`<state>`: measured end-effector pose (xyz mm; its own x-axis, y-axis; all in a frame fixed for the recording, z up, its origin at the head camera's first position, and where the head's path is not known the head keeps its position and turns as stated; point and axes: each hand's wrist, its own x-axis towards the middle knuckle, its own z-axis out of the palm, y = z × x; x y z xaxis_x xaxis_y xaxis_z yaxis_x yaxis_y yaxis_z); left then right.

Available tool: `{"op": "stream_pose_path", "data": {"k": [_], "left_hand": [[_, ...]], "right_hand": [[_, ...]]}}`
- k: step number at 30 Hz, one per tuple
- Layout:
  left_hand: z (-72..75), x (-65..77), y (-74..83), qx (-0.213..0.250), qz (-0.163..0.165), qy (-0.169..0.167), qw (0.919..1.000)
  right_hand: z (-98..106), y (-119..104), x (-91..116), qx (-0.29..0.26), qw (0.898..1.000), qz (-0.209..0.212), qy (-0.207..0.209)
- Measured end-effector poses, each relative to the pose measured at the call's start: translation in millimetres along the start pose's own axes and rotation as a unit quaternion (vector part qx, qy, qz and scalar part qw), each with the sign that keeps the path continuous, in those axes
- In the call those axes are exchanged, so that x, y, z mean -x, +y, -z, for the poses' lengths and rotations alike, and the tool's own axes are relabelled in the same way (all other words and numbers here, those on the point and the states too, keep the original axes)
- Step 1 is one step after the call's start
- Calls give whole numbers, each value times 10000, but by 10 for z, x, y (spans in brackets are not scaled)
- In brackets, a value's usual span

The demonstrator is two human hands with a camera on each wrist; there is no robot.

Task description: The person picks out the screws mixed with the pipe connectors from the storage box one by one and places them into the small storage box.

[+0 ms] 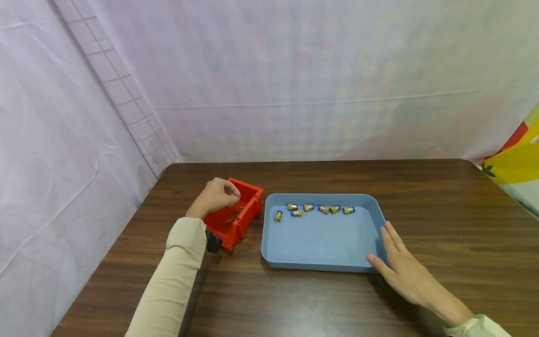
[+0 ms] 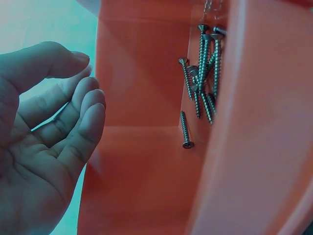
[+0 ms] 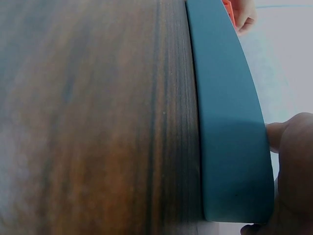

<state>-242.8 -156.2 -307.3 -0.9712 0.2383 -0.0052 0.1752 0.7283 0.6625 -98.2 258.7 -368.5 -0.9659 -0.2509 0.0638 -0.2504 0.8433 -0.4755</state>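
Note:
Over the left side of a red plastic bin [image 1: 248, 216], my left hand [image 1: 215, 195] hovers with loosely bent fingers. The left wrist view shows a gap between thumb and fingertips, with nothing in it. Several metal screws [image 2: 203, 73] lie heaped along one wall inside, and a single screw [image 2: 185, 129] rests apart from them. My right hand [image 1: 406, 274] is at the near right corner of a light blue tray [image 1: 324, 243], fingers extended along its side and thumb over the rim. Several brass fittings with blue rings [image 1: 309, 207] lie in the tray's far part.
The bin stands just left of the tray on a dark wooden table [image 1: 446, 210]. A pale cloth [image 1: 294, 93] hangs behind the table, and another white sheet [image 1: 54, 164] hangs to the left. A yellow and red patterned cloth [image 1: 515, 161] shows at the far right.

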Motion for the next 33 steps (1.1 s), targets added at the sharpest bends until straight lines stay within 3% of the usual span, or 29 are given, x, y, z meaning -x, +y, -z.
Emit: {"op": "stream_pose_path", "data": {"k": [14, 28, 33], "left_hand": [[-23, -4, 72, 26, -163, 55, 9998], [-81, -113, 335, 82, -371, 73, 9993], [-131, -175, 454, 191, -481, -23, 9987]], "right_hand": [[41, -9, 13, 78, 10000, 7, -24], [96, 28, 3, -184, 9998, 45, -90], [199, 5, -53, -178, 9998, 110, -74]]}}
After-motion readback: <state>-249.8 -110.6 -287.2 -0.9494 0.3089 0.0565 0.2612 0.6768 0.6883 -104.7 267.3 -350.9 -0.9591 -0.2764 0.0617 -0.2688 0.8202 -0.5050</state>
